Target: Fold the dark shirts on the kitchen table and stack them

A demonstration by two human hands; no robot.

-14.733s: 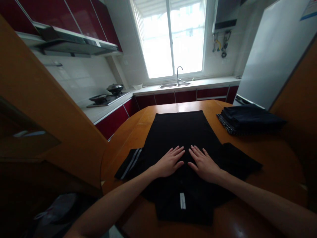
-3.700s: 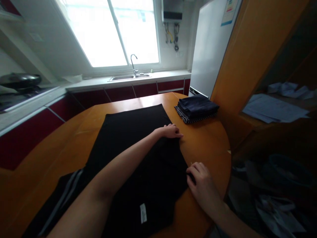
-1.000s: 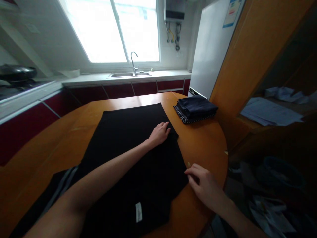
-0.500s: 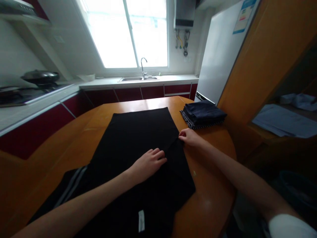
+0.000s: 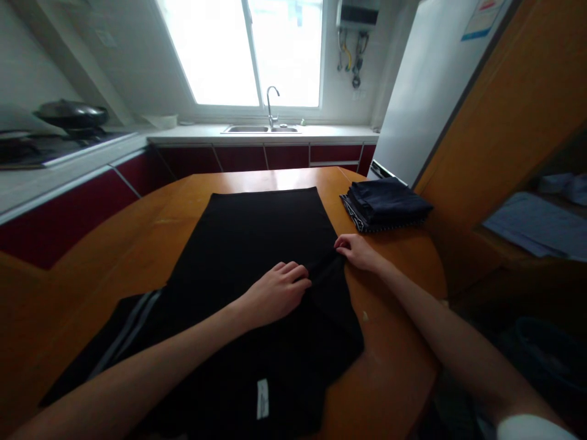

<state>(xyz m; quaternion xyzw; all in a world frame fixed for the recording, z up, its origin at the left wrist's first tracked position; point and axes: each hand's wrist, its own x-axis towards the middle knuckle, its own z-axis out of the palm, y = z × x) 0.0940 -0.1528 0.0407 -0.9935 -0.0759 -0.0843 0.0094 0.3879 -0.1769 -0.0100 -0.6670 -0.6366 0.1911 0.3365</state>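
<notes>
A black T-shirt (image 5: 257,232) lies spread on the wooden table, its hem toward the window. Grey stripes cross the sleeve at the left, and a white label (image 5: 262,398) shows near the front. My left hand (image 5: 282,290) rests at the middle of the shirt, fingers curled and closed on the cloth; the fingertips are partly hidden. At the shirt's right edge, my right hand (image 5: 358,250) pinches the fabric between thumb and fingers. A raised crease runs between the two hands.
Folded dark clothes (image 5: 387,205) are stacked on the table (image 5: 398,342) beyond my right hand. Behind the table stands a counter with a sink (image 5: 247,129). A pan (image 5: 71,115) sits on the stove at left, and a white fridge (image 5: 413,98) stands at right.
The camera view has tilted slightly downward. Both hands keep their hold in nearly the same places, and the crease between them looks a little more pronounced.
</notes>
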